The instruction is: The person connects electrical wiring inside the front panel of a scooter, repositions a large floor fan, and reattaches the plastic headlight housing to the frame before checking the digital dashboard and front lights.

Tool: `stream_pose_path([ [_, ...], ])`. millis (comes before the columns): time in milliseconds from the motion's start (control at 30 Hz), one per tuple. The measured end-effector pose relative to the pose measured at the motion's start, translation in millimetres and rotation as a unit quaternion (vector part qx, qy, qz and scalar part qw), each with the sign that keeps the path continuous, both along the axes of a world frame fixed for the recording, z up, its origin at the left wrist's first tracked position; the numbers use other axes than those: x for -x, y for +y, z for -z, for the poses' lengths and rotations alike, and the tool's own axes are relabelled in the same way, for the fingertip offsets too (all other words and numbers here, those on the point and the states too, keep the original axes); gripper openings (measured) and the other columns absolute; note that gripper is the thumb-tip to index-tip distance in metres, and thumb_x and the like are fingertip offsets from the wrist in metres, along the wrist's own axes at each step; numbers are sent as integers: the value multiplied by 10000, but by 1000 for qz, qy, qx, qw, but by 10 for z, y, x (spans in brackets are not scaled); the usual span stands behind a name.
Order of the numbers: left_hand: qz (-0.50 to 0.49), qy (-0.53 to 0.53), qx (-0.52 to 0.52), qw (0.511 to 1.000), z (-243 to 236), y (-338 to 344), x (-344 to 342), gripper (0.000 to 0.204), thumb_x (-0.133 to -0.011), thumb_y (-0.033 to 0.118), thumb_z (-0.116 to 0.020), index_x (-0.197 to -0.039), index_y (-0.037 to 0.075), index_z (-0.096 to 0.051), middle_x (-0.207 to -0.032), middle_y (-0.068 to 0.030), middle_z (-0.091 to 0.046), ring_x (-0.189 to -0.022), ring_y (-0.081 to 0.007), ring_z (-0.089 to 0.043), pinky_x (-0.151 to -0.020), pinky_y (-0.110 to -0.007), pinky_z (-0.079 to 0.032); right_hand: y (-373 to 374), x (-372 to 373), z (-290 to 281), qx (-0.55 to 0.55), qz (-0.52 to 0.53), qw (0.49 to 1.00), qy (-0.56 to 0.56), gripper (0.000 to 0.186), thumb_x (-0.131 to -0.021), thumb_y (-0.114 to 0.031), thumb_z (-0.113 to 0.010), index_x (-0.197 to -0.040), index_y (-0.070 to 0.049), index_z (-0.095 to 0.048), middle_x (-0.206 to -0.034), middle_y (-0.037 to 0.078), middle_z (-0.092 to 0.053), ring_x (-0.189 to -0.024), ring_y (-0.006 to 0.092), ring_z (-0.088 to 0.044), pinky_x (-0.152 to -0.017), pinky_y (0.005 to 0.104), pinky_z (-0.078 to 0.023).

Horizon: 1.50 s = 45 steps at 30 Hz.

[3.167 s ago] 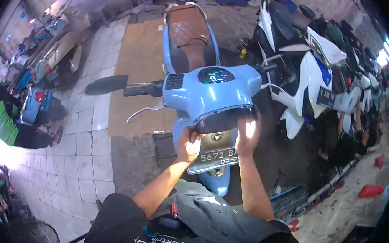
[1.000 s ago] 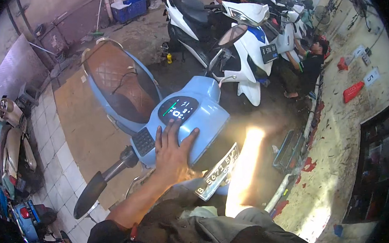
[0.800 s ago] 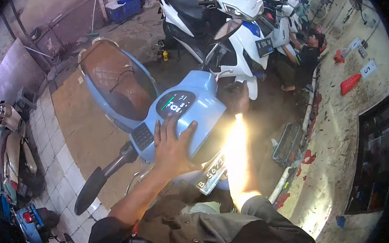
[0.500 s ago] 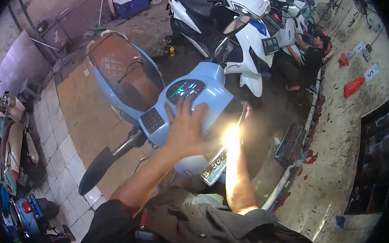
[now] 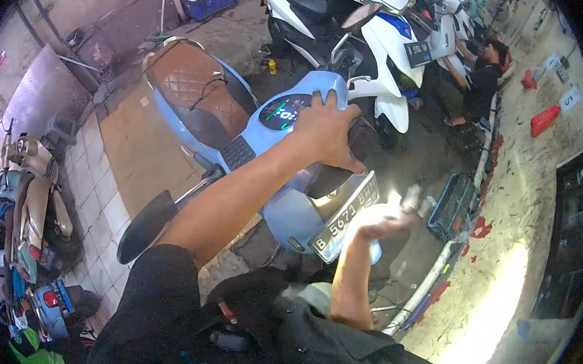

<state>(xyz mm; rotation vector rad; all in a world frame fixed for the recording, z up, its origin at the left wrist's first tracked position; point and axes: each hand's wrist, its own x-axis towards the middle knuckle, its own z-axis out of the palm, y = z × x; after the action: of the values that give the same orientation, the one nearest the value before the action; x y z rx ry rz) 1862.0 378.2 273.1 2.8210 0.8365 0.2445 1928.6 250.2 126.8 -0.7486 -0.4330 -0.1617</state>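
A light blue scooter [image 5: 243,131] stands before me, its round dash display [image 5: 282,112] lit. My left hand [image 5: 329,134] lies across the dark-fronted headlight housing [image 5: 365,138]. Its fingers are spread over the top and the thumb reaches down the front. Lower down, my right hand [image 5: 390,219] is off the housing, in bright light beside the number plate [image 5: 344,219]. Its fingers point away to the right, somewhat smeared, with nothing visible in them. Under my left forearm sits a black handlebar end with a mirror [image 5: 146,226].
Behind the scooter, white scooters [image 5: 385,65] stand in a row, with another person [image 5: 485,78] crouching by them. A teal-edged tray [image 5: 449,207] lies at the wall's foot on the right. Cardboard [image 5: 132,153] covers tiles on the left, near more motorbikes [image 5: 29,196]. A blue crate [image 5: 209,0] is far back.
My left hand has moved right, from beside the dash display onto the headlight housing. My right hand has come away from the housing's front, down beside the number plate. The view has shifted.
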Motion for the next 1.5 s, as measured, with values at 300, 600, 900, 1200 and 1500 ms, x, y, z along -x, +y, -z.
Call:
stream_pose_path([
  [300, 26, -29, -21, 999, -67, -38, -33, 888, -423, 533, -806, -1207, 203, -552, -1283, -259, -464, -1140, -459, -475, -929, -527, -424, 511, 427, -73, 146, 177, 973, -20, 679, -935, -528, -231, -1342, 11, -296, -1332, 218, -347, -1248, 316, -357, -1045, 461, -284],
  [600, 3, -104, -61, 993, 141, -44, 33, 937, -453, 522, -800, -1263, 173, -482, -1336, -238, -432, -1195, -464, -434, -946, -520, -423, 240, -902, -527, 103, -186, 916, 341, 574, -903, -402, -452, -1393, -130, -324, -1414, 164, -337, -1274, 325, -347, -1040, 509, -266],
  [900, 48, -114, -76, 989, 143, -24, -50, 912, -442, 502, -804, -1222, 123, -522, -1214, -220, -532, -1100, -418, -513, -892, -493, -448, 1144, -1551, 539, 165, -414, 843, 301, 552, -918, -409, -467, -1377, -119, -361, -1310, 164, -428, -1154, 297, -451, -958, 449, -379],
  [1200, -261, -660, 279, 647, 1324, -1197, 934, 185, -898, 48, -509, -1073, -4, -530, -890, -134, -643, -855, -218, -645, -718, -316, -521, -886, -1441, 1151, 388, -391, 781, 293, 401, -890, -352, -589, -1130, -33, -544, -858, 87, -601, -706, 173, -589, -617, 324, -514],
  [1500, -225, -881, 390, 147, 1829, -986, 516, 460, -922, 355, -479, -1281, 76, -412, -1288, -173, -474, -1189, -316, -468, -996, -489, -396, -952, -1123, -466, 473, -636, 591, -148, 165, -801, -153, -682, -765, -26, -583, -703, 21, -586, -644, 81, -521, -595, 222, -403],
])
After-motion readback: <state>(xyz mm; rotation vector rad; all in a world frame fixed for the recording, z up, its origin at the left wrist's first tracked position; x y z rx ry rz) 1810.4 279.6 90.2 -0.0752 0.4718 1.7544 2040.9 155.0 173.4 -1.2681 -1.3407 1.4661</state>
